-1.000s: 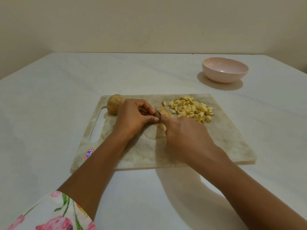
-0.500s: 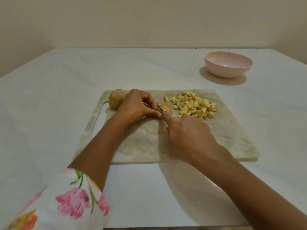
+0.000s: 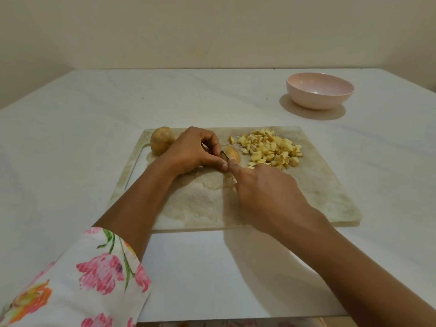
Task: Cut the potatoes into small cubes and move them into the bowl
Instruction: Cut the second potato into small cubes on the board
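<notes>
The white surface (image 3: 70, 161), faintly veined with grey, fills most of the view. Two things lie directly on it. A marbled beige cutting board (image 3: 318, 185) lies flat near the middle, one long edge towards the near side, with a slot handle cut along its left end. A pale pink bowl (image 3: 316, 102) stands upright at the far right, well apart from the board, and casts a soft shadow on the surface around its base.

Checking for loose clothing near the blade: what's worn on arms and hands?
Left arm: white sleeve with pink and orange flowers, green stems. Right arm: no sleeve in view. Left hand and right hand: no gloves, rings or watch visible.
</notes>
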